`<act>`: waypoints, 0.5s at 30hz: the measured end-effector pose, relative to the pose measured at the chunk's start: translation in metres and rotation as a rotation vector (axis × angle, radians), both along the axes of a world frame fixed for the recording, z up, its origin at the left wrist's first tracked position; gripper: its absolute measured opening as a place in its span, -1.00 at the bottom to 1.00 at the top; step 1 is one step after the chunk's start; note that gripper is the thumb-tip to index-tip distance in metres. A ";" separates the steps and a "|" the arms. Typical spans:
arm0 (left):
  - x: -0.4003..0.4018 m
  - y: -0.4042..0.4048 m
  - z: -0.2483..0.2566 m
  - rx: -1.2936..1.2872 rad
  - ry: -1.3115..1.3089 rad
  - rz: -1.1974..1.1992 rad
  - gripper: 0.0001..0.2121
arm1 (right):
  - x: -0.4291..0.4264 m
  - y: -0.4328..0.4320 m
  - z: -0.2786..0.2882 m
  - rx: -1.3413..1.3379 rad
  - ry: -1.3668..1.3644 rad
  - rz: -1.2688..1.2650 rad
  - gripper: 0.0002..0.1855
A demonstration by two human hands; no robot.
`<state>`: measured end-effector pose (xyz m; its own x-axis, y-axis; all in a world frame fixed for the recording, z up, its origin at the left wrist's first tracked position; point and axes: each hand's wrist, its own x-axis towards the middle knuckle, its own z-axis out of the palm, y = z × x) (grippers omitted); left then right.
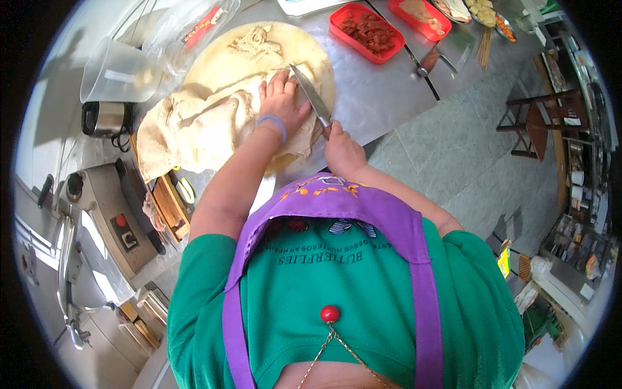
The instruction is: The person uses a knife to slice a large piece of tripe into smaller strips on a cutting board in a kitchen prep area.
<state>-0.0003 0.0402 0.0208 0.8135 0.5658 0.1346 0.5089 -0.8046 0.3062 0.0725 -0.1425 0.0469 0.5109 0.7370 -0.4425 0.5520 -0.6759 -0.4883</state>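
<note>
A large sheet of pale meat [209,129], which looks like tripe, lies in thick folds on a round cutting board [320,58], and its left part hangs past the rim. My left hand [283,99], with a light violet wristband, lies flat on the sheet's right part, fingers spread towards the far edge. My right hand [344,151] grips the handle of a kitchen knife [309,91]. The blade slants up and left, close beside my left fingertips; whether it touches the meat is hard to tell. Thin cut strips [257,44] form a small pile on the board's far side.
Red trays hold dark red meat pieces [369,31] and paler meat [420,17]. A cleaver [440,61] and skewers [484,47] lie farther right. A clear plastic tub [119,73] and a plastic bag [187,34] are left of the board. A machine [109,214] stands nearer on the left.
</note>
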 end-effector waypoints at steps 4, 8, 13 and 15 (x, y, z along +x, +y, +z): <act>0.002 0.004 0.000 -0.011 -0.027 -0.011 -0.47 | 0.010 -0.008 -0.009 0.160 0.021 -0.033 -0.68; -0.016 0.037 -0.029 -0.121 -0.174 -0.119 -0.63 | 0.015 -0.022 -0.024 0.418 0.210 -0.132 -0.60; -0.063 0.008 0.024 -0.454 -0.576 -0.012 -0.68 | 0.029 -0.023 -0.023 0.428 0.396 -0.302 -0.62; -0.100 -0.018 0.017 -0.224 -0.520 0.013 -0.72 | 0.031 -0.015 -0.027 0.432 0.501 -0.391 -0.64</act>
<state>-0.1000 0.0224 0.0376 0.6650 0.6362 0.3910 0.2553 -0.6858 0.6816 0.1035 -0.1577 0.0202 0.5843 0.7039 -0.4039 -0.0444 -0.4692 -0.8820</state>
